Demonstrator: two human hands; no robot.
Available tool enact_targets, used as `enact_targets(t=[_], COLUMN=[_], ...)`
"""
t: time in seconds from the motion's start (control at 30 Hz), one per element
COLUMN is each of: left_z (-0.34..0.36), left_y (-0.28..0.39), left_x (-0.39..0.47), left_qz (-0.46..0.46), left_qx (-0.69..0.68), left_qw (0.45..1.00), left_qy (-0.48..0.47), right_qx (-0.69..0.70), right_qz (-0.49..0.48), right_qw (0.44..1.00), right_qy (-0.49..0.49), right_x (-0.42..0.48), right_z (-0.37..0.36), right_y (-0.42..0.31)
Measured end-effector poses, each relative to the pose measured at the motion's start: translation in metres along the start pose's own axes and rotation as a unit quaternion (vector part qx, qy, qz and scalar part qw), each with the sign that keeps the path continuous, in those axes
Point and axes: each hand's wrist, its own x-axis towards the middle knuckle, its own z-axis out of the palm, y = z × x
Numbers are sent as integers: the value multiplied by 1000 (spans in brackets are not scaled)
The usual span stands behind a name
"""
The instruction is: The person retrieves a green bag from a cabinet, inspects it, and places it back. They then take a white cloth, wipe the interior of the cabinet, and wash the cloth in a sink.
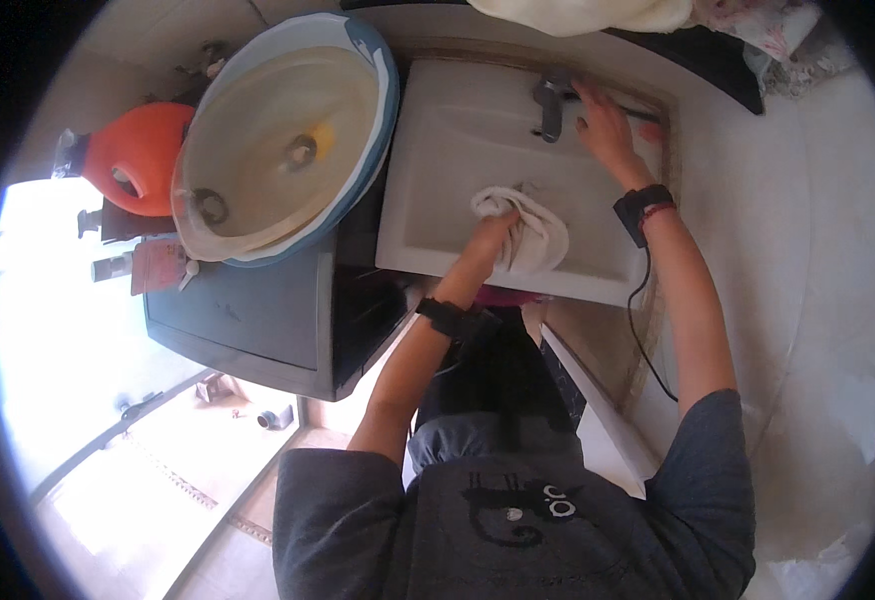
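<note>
My left hand [491,234] grips a bunched white cloth [542,238] low in the white washbasin [426,172]. The cloth forms a loose loop, and part of it is hidden by my fingers. Beside the dark faucet [552,112] at the back of the basin is my right hand [608,135], its fingers extended and its thumb apart. The fingertips come close to the faucet's base; whether they touch it I cannot tell. No water stream is visible.
Left of the basin, nested blue and translucent tubs [257,142] rest on a dark cabinet-like appliance [242,300]. An orange jug [141,157] and a pink packet [158,266] stand beside them. A thin cable [636,322] hangs from my right wristband [638,210].
</note>
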Motion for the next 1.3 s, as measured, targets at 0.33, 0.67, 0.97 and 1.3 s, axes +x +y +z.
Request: enact_targets(t=[0.33,0.67,0.97,1.3], left_z=[2,-6,-11,28], left_y=[-23,-66,-86,-8], left_x=[-15,-14,-2,53], left_qz=[73,105,66,176], left_qx=[439,379,388,134], left_qw=[886,910,899,975], left_qy=[130,128,190,-1], right_qx=[-163,-93,-58,489], right_qz=[-65,-94,-44,435], right_qw=[979,986,986,715], right_qy=[-107,-99,-150,-247], right_x=[27,50,62,-93], right_z=[25,23,27,68], right_y=[8,14,24,2])
